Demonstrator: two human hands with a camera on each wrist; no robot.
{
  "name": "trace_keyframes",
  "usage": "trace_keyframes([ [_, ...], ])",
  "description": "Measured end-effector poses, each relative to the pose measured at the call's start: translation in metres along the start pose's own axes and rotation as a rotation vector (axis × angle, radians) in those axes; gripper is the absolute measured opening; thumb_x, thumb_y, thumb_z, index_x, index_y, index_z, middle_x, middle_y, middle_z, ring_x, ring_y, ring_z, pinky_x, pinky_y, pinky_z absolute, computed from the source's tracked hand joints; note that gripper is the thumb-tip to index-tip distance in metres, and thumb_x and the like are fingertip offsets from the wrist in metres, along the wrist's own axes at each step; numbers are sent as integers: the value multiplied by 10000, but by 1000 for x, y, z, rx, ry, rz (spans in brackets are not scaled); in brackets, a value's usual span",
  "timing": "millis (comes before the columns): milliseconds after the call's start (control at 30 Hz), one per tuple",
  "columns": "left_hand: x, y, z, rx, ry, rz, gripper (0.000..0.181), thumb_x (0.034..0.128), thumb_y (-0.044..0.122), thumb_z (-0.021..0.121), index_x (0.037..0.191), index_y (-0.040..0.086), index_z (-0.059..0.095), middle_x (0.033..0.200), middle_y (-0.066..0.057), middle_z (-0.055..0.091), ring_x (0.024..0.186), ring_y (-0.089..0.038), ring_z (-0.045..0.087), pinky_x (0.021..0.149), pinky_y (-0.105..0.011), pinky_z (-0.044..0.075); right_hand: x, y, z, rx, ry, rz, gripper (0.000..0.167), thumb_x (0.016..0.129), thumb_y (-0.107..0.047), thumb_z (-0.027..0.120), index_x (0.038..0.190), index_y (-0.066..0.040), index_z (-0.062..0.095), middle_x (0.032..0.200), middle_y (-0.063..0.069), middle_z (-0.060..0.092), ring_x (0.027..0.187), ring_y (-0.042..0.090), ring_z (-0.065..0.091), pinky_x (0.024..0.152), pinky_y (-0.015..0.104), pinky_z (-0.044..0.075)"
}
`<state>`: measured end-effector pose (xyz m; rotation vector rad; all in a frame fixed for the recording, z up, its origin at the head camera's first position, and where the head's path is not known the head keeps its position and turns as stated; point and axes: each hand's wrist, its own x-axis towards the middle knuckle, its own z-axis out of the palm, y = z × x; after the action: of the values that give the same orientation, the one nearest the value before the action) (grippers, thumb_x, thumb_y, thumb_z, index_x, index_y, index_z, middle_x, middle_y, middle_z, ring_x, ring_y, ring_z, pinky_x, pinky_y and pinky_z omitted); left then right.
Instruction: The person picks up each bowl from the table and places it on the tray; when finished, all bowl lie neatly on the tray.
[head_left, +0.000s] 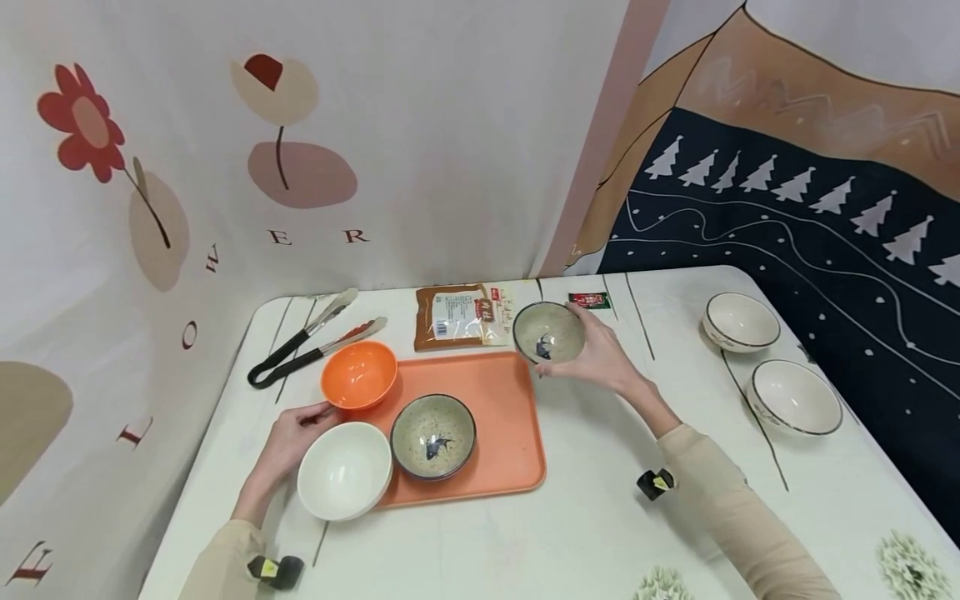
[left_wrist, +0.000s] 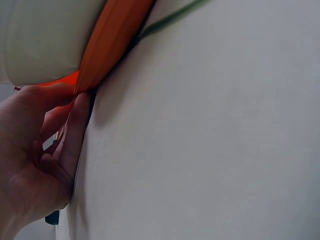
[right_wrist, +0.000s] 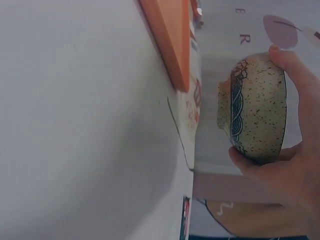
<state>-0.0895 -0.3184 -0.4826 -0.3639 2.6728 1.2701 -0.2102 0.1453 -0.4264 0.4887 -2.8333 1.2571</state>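
Observation:
Between thumb and fingers, my right hand [head_left: 600, 357] holds a speckled grey bowl [head_left: 553, 327] with a blue fish inside, up off the table past the tray's far right corner. The right wrist view shows this bowl's blue wave band and its foot. My left hand [head_left: 294, 437] pinches the left rim of an orange tray [head_left: 510, 433]; the bowls partly hide its fingertips. Beside that hand, an orange bowl [head_left: 360, 375] and a white bowl [head_left: 345, 471] stand at the tray's left side. A matching fish bowl [head_left: 432, 437] is on the tray.
Black-handled tongs [head_left: 300, 354] lie at the back left. Behind the tray is a brown and clear food packet [head_left: 457, 318], with a small red-green sachet [head_left: 588, 301] to its right. Two patterned white bowls [head_left: 742, 322] stand near the table's right edge. Printed curtains border the table.

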Motion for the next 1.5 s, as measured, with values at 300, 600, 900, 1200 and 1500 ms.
trace_keyframes([
  [300, 0, -3, 1, 0, 7, -7, 518, 1008, 315, 631, 1402, -13, 561, 1215, -220, 712, 1037, -191, 689, 760, -141, 508, 6, -13, 35, 6, -145, -111, 1240, 575, -511, 920, 1544, -4, 337, 1502, 227, 477, 1334, 386, 516, 1062, 583, 457],
  [600, 0, -5, 0, -2, 8, 2, 525, 1010, 321, 623, 1395, -29, 558, 1232, -235, 700, 1069, -218, 691, 774, -134, 505, 15, -21, 63, 9, -268, -197, 1234, 577, -463, 929, 1546, 11, 329, 1508, 191, 482, 1366, 357, 492, 1108, 559, 420],
  [900, -1, -3, 1, -15, 0, 18, 528, 1015, 315, 624, 1400, -37, 541, 1260, -248, 681, 1141, -326, 678, 808, -190, 558, 27, -32, 79, -17, -334, -232, 1254, 589, -457, 944, 1572, -30, 292, 1560, 172, 423, 1408, 347, 451, 1130, 559, 394],
  [1200, -1, -1, 1, -12, 7, 25, 512, 1011, 294, 633, 1390, -41, 557, 1218, -239, 704, 1061, -259, 700, 786, -184, 552, 44, -40, 89, -38, -386, -273, 1222, 606, -470, 930, 1553, -2, 316, 1559, 182, 425, 1431, 334, 422, 1168, 529, 358],
  [1500, 1, -2, 1, -12, 5, 18, 508, 1013, 297, 624, 1403, -21, 555, 1230, -234, 701, 1050, -209, 685, 762, -123, 505, 60, -50, 92, -24, -524, -304, 1218, 630, -429, 932, 1580, -43, 274, 1567, 140, 409, 1432, 290, 412, 1162, 518, 367],
])
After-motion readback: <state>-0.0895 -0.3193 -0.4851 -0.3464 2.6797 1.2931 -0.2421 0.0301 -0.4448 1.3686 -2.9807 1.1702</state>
